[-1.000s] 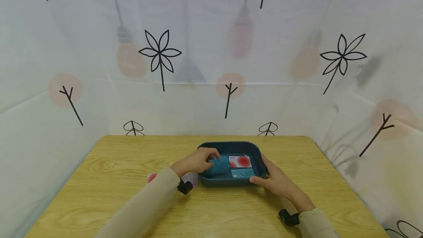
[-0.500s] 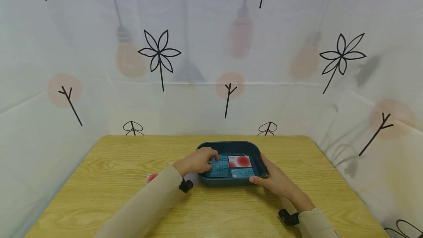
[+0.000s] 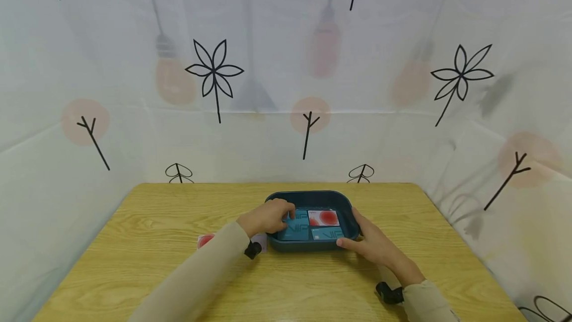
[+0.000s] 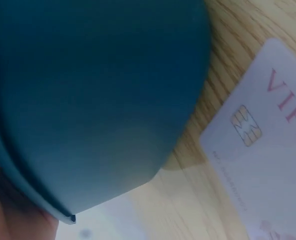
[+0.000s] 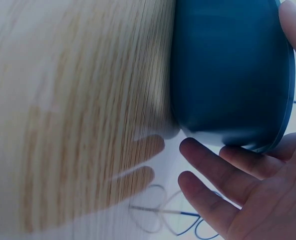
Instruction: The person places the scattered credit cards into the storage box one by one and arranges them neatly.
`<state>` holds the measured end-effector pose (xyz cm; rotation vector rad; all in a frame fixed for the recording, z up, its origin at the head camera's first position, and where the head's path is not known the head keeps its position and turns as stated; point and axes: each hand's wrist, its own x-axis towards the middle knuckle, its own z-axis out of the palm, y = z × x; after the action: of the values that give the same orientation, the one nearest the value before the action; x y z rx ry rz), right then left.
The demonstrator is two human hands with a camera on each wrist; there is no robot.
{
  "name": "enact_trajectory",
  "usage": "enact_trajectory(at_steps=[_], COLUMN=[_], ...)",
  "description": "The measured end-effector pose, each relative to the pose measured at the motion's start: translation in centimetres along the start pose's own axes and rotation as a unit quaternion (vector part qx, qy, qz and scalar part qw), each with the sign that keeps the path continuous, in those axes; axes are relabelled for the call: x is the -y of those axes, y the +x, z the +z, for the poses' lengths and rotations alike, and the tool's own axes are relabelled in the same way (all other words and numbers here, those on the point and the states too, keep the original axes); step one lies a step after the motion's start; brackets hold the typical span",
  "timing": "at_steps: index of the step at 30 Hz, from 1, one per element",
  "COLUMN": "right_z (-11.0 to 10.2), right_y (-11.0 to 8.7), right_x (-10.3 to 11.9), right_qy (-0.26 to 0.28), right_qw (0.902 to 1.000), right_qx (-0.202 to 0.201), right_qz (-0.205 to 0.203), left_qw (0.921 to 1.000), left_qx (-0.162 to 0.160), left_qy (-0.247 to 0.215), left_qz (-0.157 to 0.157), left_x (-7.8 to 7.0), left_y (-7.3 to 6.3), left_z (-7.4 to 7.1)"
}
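Note:
A dark blue-green plastic tray [image 3: 301, 246] stands on the wooden table. My left hand [image 3: 266, 216] reaches over its left rim, with thumb and curled fingers at the upper left of a blue VIP card [image 3: 298, 233]. The fingertips partly cover this card, which lies almost flat in the tray's front left. Behind it a second blue card [image 3: 303, 213] shows partly. To the right lie a white card with red circles [image 3: 324, 218] and another blue VIP card [image 3: 326, 234]. My right hand [image 3: 374, 245] grips the tray's right end, thumb on the front rim, fingers along the outer wall [image 5: 232, 70].
A pale VIP card [image 4: 265, 155] with a chip lies on the table just left of the tray. A red-and-white card [image 3: 205, 240] shows beside the left sleeve, which hides part of it. A patterned white cloth [image 3: 250, 148] hangs behind the table.
The blue card at my left hand has come down from a tilted pose to lie almost flat at the tray's front left. My right hand keeps its grip on the tray.

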<state>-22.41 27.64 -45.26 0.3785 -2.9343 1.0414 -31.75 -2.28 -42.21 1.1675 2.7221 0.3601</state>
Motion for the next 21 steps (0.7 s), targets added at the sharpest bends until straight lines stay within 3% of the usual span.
enact_trajectory(at_steps=[8, 21], right_z=[-0.05, 0.03], right_y=[0.00, 0.08], right_x=[0.12, 0.03], right_qy=[0.000, 0.003], right_qw=[1.0000, 1.0000], right_qx=[0.000, -0.003], right_qz=[0.003, 0.001], left_qw=[0.9994, 0.9990], left_qx=[0.000, 0.012], left_qy=[0.034, 0.041], left_qz=[0.002, -0.015], left_x=[0.39, 0.30], left_y=[0.29, 0.39], left_z=[0.35, 0.58])
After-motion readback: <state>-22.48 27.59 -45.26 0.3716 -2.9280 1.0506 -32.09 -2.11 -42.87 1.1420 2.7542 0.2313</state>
